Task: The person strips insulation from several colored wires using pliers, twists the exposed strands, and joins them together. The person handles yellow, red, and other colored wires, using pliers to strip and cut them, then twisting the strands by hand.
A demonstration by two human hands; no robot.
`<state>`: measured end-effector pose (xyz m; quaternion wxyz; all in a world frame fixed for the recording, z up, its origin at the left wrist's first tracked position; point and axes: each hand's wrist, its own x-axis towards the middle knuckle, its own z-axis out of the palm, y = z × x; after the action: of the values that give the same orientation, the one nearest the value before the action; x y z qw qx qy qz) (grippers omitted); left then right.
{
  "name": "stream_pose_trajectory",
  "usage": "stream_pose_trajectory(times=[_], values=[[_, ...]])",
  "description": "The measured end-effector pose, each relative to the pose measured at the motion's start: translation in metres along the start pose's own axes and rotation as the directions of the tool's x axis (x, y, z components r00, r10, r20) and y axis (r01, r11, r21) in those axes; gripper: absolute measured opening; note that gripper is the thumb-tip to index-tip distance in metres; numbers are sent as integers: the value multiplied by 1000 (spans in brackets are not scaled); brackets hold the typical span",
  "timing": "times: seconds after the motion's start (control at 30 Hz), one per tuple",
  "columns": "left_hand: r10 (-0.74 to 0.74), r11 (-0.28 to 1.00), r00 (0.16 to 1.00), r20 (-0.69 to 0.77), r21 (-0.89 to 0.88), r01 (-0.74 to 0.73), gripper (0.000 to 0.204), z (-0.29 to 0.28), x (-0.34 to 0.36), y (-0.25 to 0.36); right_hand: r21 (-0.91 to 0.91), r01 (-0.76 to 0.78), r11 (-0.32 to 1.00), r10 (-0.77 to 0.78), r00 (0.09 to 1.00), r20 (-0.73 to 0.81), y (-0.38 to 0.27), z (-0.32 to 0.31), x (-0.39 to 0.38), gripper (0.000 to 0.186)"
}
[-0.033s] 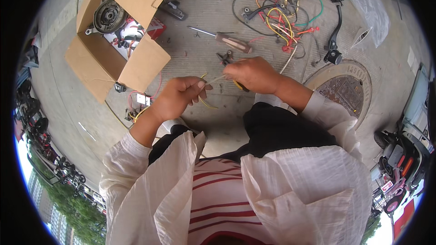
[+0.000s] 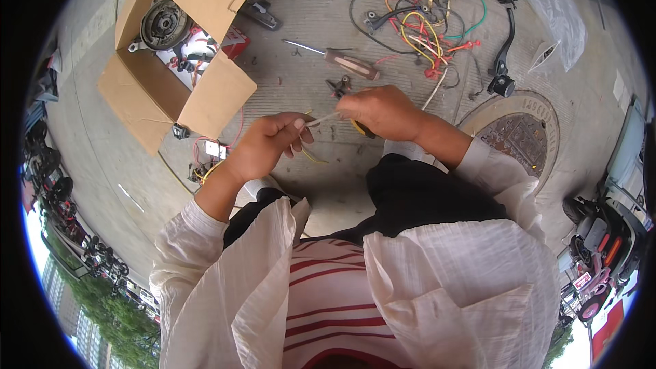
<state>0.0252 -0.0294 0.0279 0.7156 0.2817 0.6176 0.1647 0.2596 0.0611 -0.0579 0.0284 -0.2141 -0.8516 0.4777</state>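
My left hand (image 2: 263, 147) is closed, pinching one end of a thin whitish strip (image 2: 322, 119) between thumb and fingers. From there the strip stretches across to my right hand (image 2: 383, 111), whose fingers are wrapped round a pair of pliers. The dark jaws of the pliers (image 2: 339, 87) stick out beyond the knuckles, and a yellow-and-black handle shows below the palm. How the right fingers hold the strip's other end is hidden. A thin yellow wire (image 2: 313, 157) lies on the ground under my left hand. Just beyond the pliers rests a screwdriver (image 2: 350, 65).
At the left stands an open cardboard box (image 2: 184, 99) with a round metal part (image 2: 166, 24) inside. Tangled coloured wires (image 2: 427, 24) lie far right of centre. Farther right are a black lever (image 2: 504, 55), a clear plastic bag (image 2: 560, 20) and a round manhole cover (image 2: 519, 137).
The thumb and fingers of my left hand have shifted very slightly left and up on the strip. My right hand and the pliers stay in place.
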Motion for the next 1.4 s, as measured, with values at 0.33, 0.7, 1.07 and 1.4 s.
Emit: stream_pose_trajectory(times=[0.33, 0.7, 1.07, 1.4], values=[[162, 986, 984, -68, 41, -160, 4, -7, 4, -13, 101, -27, 995, 33, 998, -57, 3, 3, -2, 18], [259, 933, 947, -190, 304, -194, 7, 2, 6, -16, -78, -35, 996, 29, 997, -73, -3, 1, -1, 15], [599, 580, 769, -221, 782, -227, 13, 9, 7, -13, -155, -1, 988, -18, 992, -125, -7, 1, -1, 14], [537, 663, 737, -410, 746, -68, 8, -31, -8, -17, -140, -206, 968, 167, 954, -250, 49, -1, -26, 21]])
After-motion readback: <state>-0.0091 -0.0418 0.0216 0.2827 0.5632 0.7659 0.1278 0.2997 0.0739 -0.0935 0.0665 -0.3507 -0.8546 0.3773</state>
